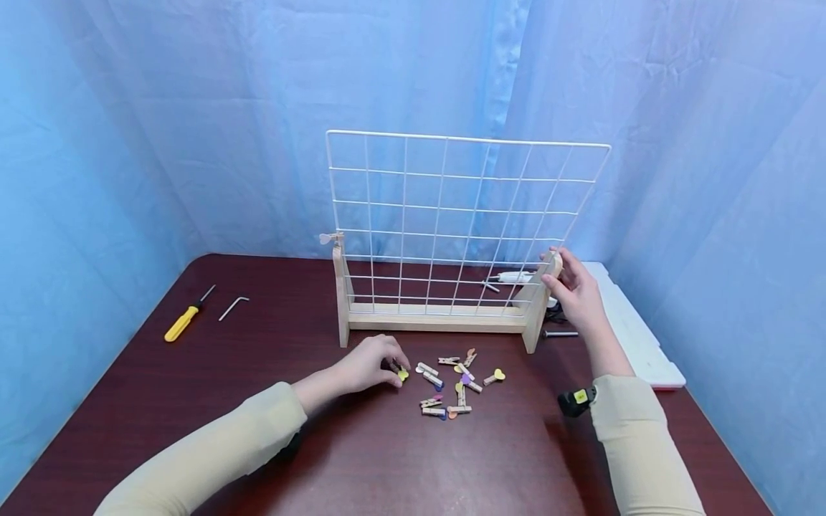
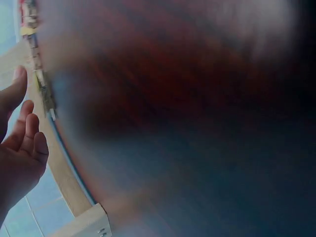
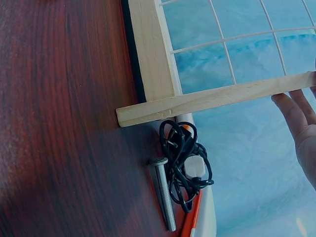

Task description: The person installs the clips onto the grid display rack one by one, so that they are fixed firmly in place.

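Note:
A white wire grid (image 1: pixel 422 211) stands in a wooden stand (image 1: pixel 439 327). My right hand (image 1: pixel 581 290) grips the top of the stand's right upright, thumb in front and fingers behind. In the right wrist view that upright (image 3: pixel 207 100) runs across to the fingers (image 3: pixel 291 116). My left hand (image 1: pixel 371 364) is low over the table, thumb and fingers apart around a small clothespin with a yellow heart (image 1: pixel 403 375). Several more heart clothespins (image 1: pixel 461 412) lie in a loose group to its right. A pale pink heart clothespin (image 1: pixel 331 237) sits at the left upright's top.
A yellow screwdriver (image 1: pixel 182 324) and a hex key (image 1: pixel 234 307) lie on the table's left side. Behind the right upright are a coiled black cable (image 3: pixel 180 163), a bolt (image 3: pixel 164 195) and a white board (image 1: pixel 635 330). Blue curtains (image 1: pixel 226 129) surround the table.

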`<state>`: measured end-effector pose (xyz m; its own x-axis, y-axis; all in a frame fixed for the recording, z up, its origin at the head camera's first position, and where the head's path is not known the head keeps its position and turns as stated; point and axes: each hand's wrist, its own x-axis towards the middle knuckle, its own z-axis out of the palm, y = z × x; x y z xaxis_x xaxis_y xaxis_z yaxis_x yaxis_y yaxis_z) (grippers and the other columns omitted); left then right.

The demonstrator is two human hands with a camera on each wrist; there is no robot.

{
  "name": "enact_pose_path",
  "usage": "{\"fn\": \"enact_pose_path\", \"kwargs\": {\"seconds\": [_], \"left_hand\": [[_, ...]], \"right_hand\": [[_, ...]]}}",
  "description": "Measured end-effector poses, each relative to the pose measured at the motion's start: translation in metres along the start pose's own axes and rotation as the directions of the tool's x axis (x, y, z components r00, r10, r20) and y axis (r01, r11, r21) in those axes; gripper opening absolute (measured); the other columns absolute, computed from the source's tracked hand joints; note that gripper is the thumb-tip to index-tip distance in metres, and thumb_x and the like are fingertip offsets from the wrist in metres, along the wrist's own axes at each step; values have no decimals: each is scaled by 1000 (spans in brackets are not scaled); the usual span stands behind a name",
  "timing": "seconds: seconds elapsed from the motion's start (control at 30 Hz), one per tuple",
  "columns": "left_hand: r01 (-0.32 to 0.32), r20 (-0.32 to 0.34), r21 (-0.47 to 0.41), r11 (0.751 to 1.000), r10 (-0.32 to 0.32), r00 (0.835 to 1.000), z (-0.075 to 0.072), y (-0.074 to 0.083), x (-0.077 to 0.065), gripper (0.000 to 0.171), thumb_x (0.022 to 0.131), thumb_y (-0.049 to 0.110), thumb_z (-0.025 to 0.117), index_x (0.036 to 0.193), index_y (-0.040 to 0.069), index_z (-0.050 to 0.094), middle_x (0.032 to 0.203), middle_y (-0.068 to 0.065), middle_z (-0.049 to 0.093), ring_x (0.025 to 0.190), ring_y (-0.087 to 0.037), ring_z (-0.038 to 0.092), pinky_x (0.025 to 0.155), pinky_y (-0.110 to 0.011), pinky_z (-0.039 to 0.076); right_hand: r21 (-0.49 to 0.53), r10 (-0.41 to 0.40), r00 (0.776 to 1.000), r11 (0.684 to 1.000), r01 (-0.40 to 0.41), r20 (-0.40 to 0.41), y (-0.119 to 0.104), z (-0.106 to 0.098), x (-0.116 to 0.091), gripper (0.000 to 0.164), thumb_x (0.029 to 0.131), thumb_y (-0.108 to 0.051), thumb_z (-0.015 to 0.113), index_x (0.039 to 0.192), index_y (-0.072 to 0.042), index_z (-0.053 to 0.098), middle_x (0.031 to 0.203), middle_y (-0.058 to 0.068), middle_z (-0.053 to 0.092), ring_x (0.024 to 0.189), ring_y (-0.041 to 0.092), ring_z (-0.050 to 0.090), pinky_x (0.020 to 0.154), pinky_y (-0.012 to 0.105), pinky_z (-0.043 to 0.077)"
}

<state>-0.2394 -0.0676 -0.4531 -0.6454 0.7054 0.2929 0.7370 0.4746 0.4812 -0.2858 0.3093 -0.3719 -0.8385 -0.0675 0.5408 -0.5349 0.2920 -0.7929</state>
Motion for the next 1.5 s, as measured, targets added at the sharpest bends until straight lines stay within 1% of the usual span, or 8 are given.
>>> {"fn": "enact_pose_path", "kwargs": {"seconds": [0.4, 0.73, 0.93, 1.1, 1.17, 1.37, 1.43, 1.5], "left_hand": [[-36, 69, -4, 999, 36, 997, 1, 1, 4, 20, 68, 19, 76, 84, 13, 68, 84, 2, 57, 72, -13, 55, 65, -18, 43], [17, -116, -120, 993, -31, 993, -36, 15, -2, 17, 71, 13, 74, 85, 12, 65, 71, 6, 61, 63, -3, 54, 56, -20, 47], [76, -321, -163, 984, -126, 939, -80, 23, -6, 12, 71, 18, 74, 82, 16, 70, 76, 8, 66, 65, -2, 59, 57, -20, 49], [79, -538, -357, 931, -274, 797, -121, 30, -5, 13, 74, 15, 72, 86, 10, 72, 76, 0, 69, 70, -5, 63, 61, -20, 51], [30, -628, -451, 892, -341, 700, -136, 35, -2, 14, 74, 9, 71, 87, 3, 71, 76, -3, 69, 68, -8, 64, 63, -21, 51], [-225, -754, -644, 731, -555, 351, -160, 18, 17, 18, 68, 6, 74, 82, -5, 70, 70, -2, 68, 59, -14, 61, 62, -22, 51], [-284, -745, -667, 689, -611, 266, -160, 5, 24, 20, 66, 12, 76, 80, -2, 71, 70, -4, 68, 58, -14, 61, 63, -23, 51], [-306, -723, -688, 658, -658, 210, -160, -2, 30, 23, 64, 15, 77, 80, -1, 71, 69, -4, 67, 59, -15, 60, 64, -23, 51]], "right_hand": [[5, 6, 1000, 1000, -7, 11, -1, 0, 1, 49, 84, 5, 54, 131, 1, 40, 122, 34, 44, 113, 12, 51, 83, 10, 43], [-4, 23, 1000, 1000, -23, 16, -1, -1, 0, 49, 85, 3, 54, 132, -3, 40, 124, 32, 44, 112, 7, 50, 83, 10, 43], [-4, 24, 1000, 1000, -24, 17, -2, -2, -1, 49, 85, 3, 54, 132, -3, 40, 123, 33, 43, 115, 20, 49, 83, 10, 43], [-10, 12, 1000, 1000, -12, 15, -2, -4, -2, 49, 85, 4, 54, 131, -2, 40, 122, 34, 44, 115, 21, 50, 83, 10, 43], [-8, 9, 1000, 1000, -9, 14, -2, -4, -1, 49, 85, 4, 54, 131, -2, 40, 123, 34, 43, 115, 19, 50, 83, 10, 43], [-2, 19, 1000, 1000, -19, 14, -3, -5, 0, 50, 85, 3, 54, 132, -4, 39, 124, 33, 43, 112, 10, 51, 82, 10, 43], [2, 20, 1000, 1000, -20, 13, -3, -6, 0, 50, 85, 3, 54, 133, -4, 39, 124, 33, 43, 112, 9, 51, 82, 10, 43], [4, 20, 1000, 1000, -20, 12, -2, -6, 0, 50, 85, 3, 54, 132, -4, 39, 123, 34, 42, 111, 8, 51, 82, 10, 43]]}}
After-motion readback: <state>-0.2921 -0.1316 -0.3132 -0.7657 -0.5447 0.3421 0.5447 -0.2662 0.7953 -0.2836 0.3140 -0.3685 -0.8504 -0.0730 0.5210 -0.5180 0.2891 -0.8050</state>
